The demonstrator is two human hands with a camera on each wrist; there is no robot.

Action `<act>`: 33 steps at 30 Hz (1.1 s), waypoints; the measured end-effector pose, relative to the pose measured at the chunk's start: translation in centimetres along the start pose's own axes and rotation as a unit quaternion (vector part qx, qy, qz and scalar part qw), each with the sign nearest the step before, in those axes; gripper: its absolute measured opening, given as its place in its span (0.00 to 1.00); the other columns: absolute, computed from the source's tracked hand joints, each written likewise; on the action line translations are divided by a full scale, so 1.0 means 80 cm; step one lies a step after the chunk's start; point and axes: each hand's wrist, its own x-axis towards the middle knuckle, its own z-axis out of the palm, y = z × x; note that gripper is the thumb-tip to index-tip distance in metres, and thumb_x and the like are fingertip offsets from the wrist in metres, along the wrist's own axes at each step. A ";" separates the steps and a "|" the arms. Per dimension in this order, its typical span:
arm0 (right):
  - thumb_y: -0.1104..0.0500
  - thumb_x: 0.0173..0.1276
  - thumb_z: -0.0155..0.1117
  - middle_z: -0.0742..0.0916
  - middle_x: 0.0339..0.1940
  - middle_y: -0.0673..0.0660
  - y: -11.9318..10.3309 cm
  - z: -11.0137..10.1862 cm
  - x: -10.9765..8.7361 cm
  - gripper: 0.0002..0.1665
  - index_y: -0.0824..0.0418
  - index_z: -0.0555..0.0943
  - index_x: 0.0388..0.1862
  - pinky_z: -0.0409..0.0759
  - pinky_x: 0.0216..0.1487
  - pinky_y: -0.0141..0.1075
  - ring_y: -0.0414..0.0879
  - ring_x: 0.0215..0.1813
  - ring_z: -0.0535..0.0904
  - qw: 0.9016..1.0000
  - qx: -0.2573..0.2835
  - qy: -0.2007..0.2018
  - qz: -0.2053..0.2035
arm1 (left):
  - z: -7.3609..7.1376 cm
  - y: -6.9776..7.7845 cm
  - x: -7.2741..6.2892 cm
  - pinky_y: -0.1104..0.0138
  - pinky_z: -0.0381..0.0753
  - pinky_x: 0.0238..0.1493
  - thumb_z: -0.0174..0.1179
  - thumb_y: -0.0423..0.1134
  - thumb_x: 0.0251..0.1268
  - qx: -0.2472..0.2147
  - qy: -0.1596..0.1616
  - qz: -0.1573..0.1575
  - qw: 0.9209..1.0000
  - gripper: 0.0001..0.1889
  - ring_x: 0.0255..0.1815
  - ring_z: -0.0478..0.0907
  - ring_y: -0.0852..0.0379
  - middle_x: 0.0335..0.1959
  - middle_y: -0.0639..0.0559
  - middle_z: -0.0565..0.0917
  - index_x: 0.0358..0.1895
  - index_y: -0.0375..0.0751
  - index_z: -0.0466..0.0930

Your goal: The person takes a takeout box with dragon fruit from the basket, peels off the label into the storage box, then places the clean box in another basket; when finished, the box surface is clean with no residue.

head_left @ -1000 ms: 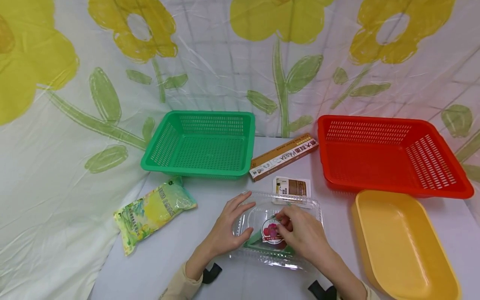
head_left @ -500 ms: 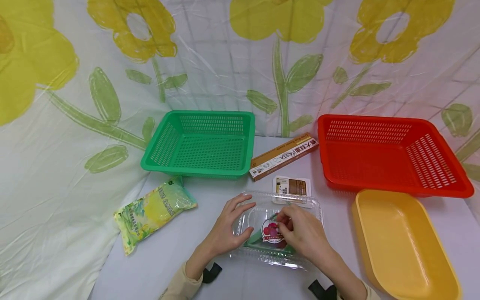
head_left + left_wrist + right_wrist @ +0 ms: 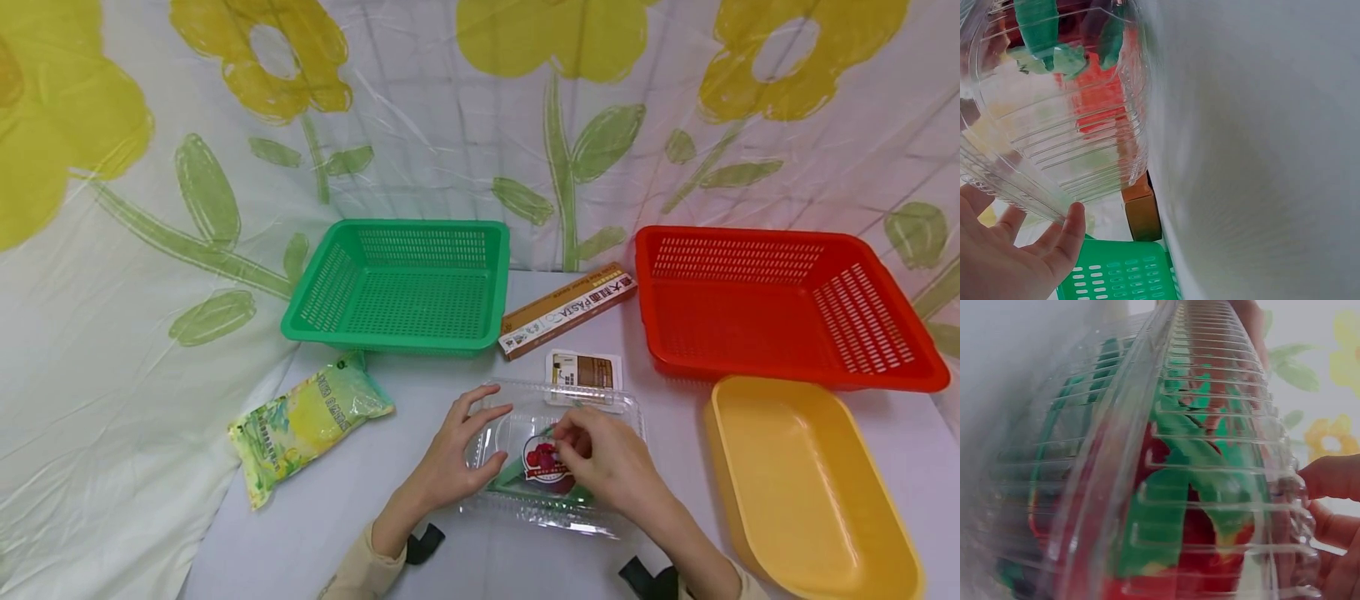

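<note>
The right hand [image 3: 609, 458] has a narrow grip, thumb and fingertips pinching at the right edge of a round sticker [image 3: 542, 465] on the lid of a clear plastic box [image 3: 570, 522]. The left hand [image 3: 452, 458] is wide, fingers spread, against the box's left side. The box lies flat on the table [image 3: 337, 525] in front of the person, its longer axis running side to side, the right end slightly nearer; the sticker's red banner sits on the edge towards the person. Green and dark red contents show through the plastic. Just beyond, a small brown-and-white packet [image 3: 585, 371] shows partly through the far rim. Farther off, a pasta carton [image 3: 567, 312] slants from near left to far right between a green basket [image 3: 390, 342] and a red basket [image 3: 787, 373]. A yellow bag [image 3: 311, 427] lies left, a yellow tub [image 3: 795, 492] right.
</note>
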 end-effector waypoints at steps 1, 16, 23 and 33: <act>0.67 0.58 0.71 0.80 0.24 0.43 0.000 -0.001 0.000 0.09 0.53 0.83 0.31 0.75 0.27 0.30 0.37 0.25 0.74 1.000 0.004 0.000 0.000 | 0.000 0.000 0.000 0.47 0.72 0.61 0.66 0.39 0.56 0.000 -0.001 -0.002 1.000 0.29 0.73 0.59 0.47 0.73 0.48 0.62 0.64 0.41 0.75; 0.68 0.59 0.69 0.81 0.26 0.44 0.002 -0.013 -0.002 0.09 0.55 0.83 0.33 0.77 0.29 0.31 0.38 0.27 0.75 0.998 0.052 -0.001 -0.030 | -0.002 0.003 0.002 0.49 0.72 0.61 0.66 0.40 0.57 -0.003 -0.010 -0.019 1.000 0.29 0.74 0.58 0.49 0.73 0.45 0.63 0.65 0.44 0.75; 0.68 0.63 0.67 0.81 0.24 0.49 0.014 -0.020 -0.003 0.05 0.59 0.82 0.34 0.79 0.23 0.33 0.40 0.24 0.77 0.992 0.120 -0.028 -0.023 | -0.002 0.004 0.001 0.48 0.71 0.62 0.66 0.40 0.57 -0.011 -0.016 -0.030 0.999 0.29 0.74 0.57 0.50 0.73 0.48 0.62 0.65 0.42 0.75; 0.67 0.63 0.69 0.83 0.26 0.49 0.028 -0.032 -0.003 0.04 0.61 0.84 0.36 0.79 0.30 0.32 0.43 0.28 0.78 0.992 0.128 -0.012 -0.004 | -0.001 0.003 0.000 0.49 0.73 0.60 0.66 0.39 0.56 0.000 -0.007 -0.010 1.000 0.30 0.73 0.58 0.48 0.73 0.48 0.62 0.66 0.47 0.74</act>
